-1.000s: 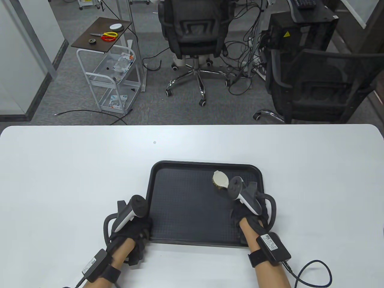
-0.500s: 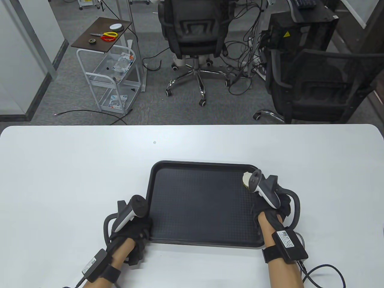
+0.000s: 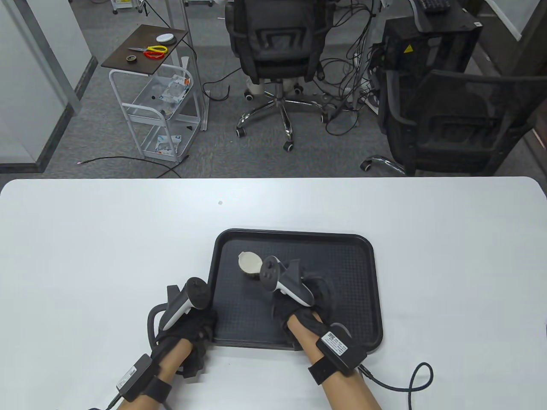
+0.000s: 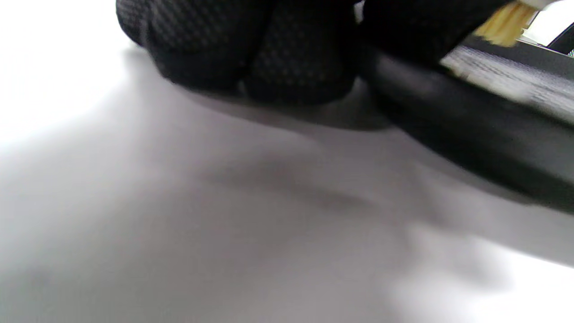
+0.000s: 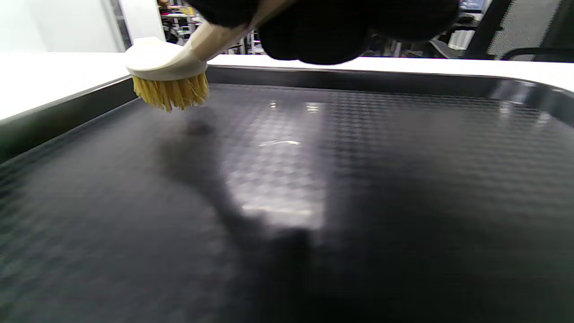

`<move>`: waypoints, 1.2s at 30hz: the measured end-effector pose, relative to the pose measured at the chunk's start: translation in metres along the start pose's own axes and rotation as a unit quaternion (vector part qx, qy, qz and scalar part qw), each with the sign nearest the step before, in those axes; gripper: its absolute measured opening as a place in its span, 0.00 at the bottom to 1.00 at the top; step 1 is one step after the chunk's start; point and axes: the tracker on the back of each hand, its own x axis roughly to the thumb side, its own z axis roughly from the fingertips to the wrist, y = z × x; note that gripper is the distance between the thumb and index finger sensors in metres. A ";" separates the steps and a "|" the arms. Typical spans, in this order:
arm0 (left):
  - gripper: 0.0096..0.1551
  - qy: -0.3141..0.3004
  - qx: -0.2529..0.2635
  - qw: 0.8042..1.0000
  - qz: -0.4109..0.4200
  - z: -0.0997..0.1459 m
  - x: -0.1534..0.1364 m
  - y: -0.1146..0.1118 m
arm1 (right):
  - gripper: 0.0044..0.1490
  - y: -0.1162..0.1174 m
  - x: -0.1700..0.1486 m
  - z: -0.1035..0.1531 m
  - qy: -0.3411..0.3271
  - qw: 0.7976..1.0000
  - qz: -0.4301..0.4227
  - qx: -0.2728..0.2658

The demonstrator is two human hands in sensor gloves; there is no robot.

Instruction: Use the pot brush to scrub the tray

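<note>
On tray (image 3: 367, 273), brush (image 3: 249, 262) head far-left

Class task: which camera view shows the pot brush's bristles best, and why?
The right wrist view: the pot brush shows yellow bristles side-on above the tray. The table view shows only its cream head from above; the left wrist view catches a blurred bristle tuft.
</note>
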 end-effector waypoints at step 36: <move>0.46 0.001 0.000 1.000 0.001 -0.001 0.000 0.000 | 0.34 -0.006 -0.230 0.042 0.231 0.973 -0.010 0.020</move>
